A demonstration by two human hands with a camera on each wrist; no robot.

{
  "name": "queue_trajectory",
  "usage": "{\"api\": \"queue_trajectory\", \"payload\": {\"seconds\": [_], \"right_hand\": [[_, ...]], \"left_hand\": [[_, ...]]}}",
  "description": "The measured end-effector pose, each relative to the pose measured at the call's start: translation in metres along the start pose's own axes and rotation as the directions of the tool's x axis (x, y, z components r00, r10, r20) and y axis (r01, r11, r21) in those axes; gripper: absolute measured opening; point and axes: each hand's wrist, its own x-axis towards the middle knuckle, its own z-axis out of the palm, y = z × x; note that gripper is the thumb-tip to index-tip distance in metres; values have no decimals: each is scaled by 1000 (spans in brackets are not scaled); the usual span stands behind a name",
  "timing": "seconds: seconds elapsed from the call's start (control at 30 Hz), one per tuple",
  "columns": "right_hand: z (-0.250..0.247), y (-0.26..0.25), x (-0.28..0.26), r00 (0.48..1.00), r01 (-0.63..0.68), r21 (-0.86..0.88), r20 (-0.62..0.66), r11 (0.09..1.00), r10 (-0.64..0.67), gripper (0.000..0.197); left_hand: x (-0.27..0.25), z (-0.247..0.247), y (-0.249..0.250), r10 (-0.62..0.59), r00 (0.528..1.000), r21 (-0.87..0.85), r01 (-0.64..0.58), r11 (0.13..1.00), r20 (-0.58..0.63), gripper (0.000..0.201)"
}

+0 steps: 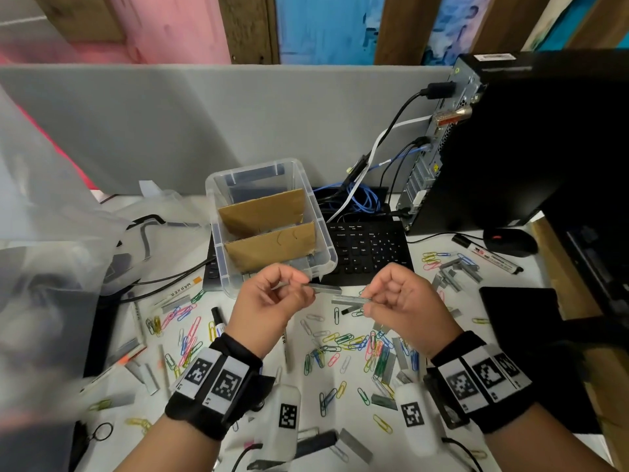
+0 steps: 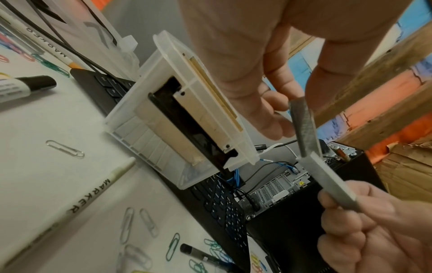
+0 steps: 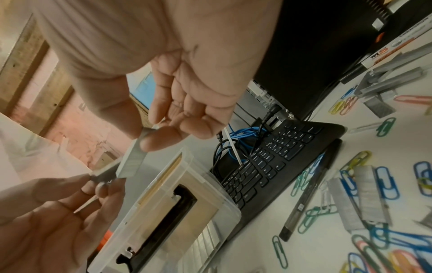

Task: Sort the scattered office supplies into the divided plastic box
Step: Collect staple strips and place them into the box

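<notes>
Staple strips — one pinched in left hand (image 1: 272, 298), one in right hand (image 1: 401, 301); long axes crosswise, divided box (image 1: 326, 233) just beyond — left hand nearer.

This was an office desk at a partitioned workstation. A grey fabric divider panel (image 1: 204, 124) stood along the back of a white desk (image 1: 442, 240), with a black desktop computer tower (image 1: 531, 141) on the right, cables (image 1: 391, 148) plugged into its rear. A black keyboard (image 1: 371, 250) and a mouse (image 1: 510, 241) lay near it. Coloured paper clips (image 1: 343, 342), staple strips (image 1: 456, 270) and markers (image 1: 486, 253) were strewn across the desktop.
</notes>
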Motion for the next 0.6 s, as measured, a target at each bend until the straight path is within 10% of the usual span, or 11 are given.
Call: {"api": "queue_trajectory", "payload": {"seconds": [0.6], "right_hand": [[8,-11,8,999,-3,193,-32,981,9,14]], "left_hand": [[-2,7,-6,-31,994,110,19,994,101,19]]}}
